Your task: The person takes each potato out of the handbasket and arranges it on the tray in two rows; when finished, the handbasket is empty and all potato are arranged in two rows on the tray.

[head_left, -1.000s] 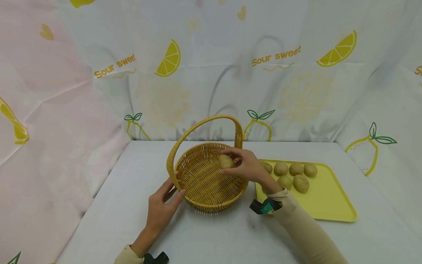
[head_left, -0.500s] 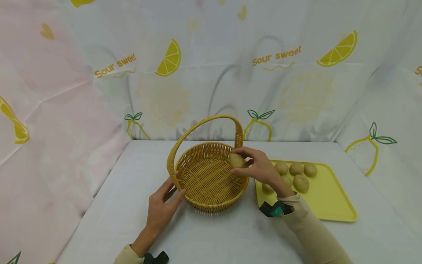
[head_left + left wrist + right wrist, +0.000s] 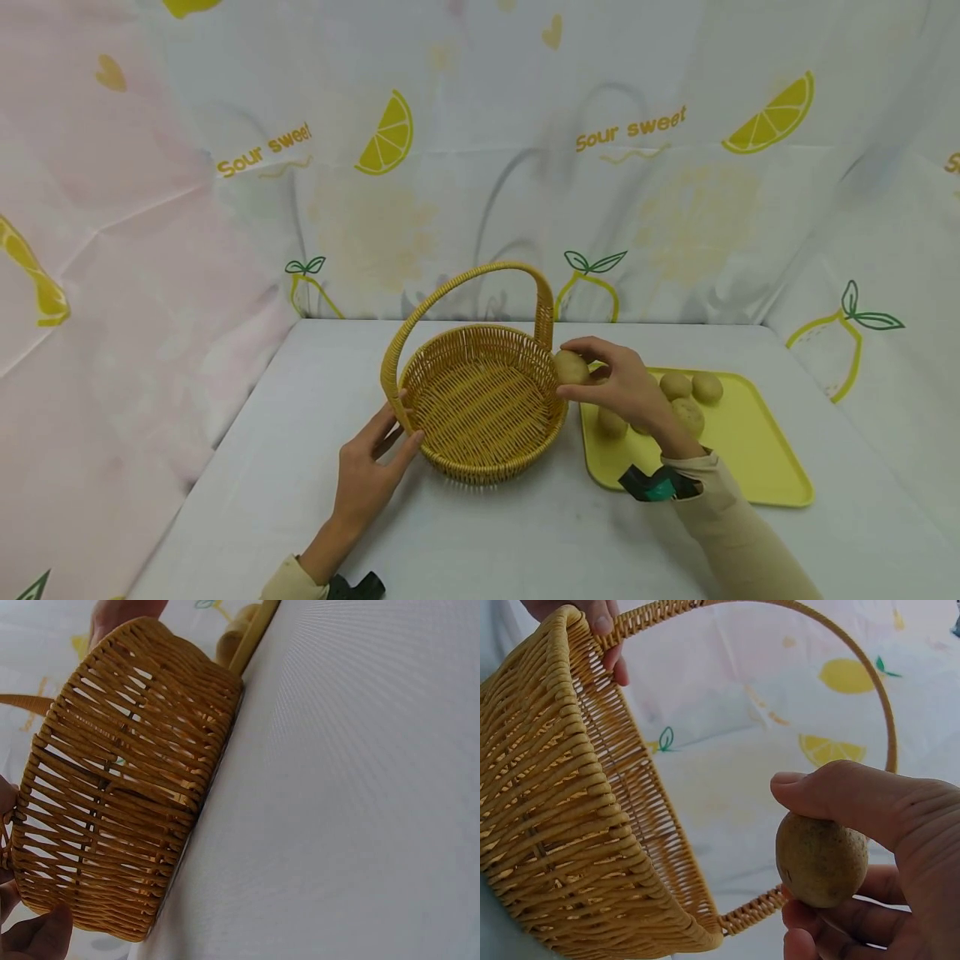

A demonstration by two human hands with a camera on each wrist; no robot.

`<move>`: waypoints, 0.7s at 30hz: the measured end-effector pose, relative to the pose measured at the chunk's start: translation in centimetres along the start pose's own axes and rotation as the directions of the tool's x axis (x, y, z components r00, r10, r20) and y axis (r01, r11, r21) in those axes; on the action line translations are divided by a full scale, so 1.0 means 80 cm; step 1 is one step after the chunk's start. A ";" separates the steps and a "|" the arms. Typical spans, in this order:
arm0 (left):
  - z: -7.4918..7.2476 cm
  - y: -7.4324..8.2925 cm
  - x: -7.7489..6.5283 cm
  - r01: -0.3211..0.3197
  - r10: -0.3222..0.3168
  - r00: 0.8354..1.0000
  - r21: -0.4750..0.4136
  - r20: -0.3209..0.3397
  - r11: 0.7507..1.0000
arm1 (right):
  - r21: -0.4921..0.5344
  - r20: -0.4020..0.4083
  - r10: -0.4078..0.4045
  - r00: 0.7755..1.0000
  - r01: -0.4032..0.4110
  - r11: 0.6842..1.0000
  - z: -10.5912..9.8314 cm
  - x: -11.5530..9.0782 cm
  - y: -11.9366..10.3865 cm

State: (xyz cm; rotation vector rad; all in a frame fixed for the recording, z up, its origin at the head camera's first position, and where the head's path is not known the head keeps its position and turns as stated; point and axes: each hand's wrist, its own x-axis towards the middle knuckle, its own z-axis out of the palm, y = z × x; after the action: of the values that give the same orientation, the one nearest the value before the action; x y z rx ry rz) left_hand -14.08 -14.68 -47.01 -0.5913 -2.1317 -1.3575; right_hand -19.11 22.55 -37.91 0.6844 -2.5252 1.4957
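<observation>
A round wicker basket with a tall arched handle stands upright on the table, and no items show inside it. My left hand grips its left rim at the foot of the handle, thumb outside. Between thumb and fingers, my right hand pinches a potato just beyond the basket's right rim, above the tray's left edge. In the right wrist view the potato is clear of the wicker. Several potatoes lie on the yellow tray; the right hand and forearm partly hide some.
The tray sits directly right of the basket on a white-covered table. A lemon-print cloth hangs behind and at both sides. The handle arches high over the basket.
My right hand has carried the potato rightward, from over the basket's inside, past its right rim, to the tray's left edge. The left hand and basket have stayed put.
</observation>
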 end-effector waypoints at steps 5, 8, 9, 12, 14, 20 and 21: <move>-0.001 0.002 0.000 0.026 -0.026 1.000 -0.013 0.012 1.000 | -0.006 -0.017 -0.003 1.000 0.003 1.000 -0.012 -0.008 0.005; -0.001 0.003 0.001 0.030 -0.030 0.999 -0.019 0.014 0.999 | -0.018 -0.029 0.004 1.000 -0.005 1.000 -0.019 -0.012 0.007; -0.001 0.003 0.001 0.030 -0.030 0.999 -0.019 0.014 0.999 | -0.020 -0.033 0.008 0.999 -0.009 1.000 -0.021 -0.013 0.007; -0.001 0.003 0.000 0.028 -0.028 0.999 -0.021 0.015 0.999 | -0.028 -0.047 0.016 0.999 -0.017 0.999 -0.028 -0.017 0.007; -0.001 0.003 0.000 0.024 -0.024 1.000 -0.016 0.016 1.000 | -0.029 -0.052 0.022 0.998 -0.023 0.999 -0.032 -0.021 0.006; -0.002 0.000 0.000 0.033 -0.032 0.999 -0.020 0.026 0.999 | -0.007 -0.057 0.079 0.995 -0.080 0.997 -0.042 -0.031 0.008; -0.002 0.000 0.000 0.035 -0.034 0.999 -0.023 0.027 0.999 | -0.004 -0.060 0.083 0.995 -0.083 0.997 -0.044 -0.032 0.009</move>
State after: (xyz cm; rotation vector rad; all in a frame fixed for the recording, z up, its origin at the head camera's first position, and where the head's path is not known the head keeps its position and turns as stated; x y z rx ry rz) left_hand -14.04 -14.82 -46.95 -0.5877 -2.1589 -1.4030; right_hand -17.55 26.65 -37.59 0.5314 -2.5414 1.5095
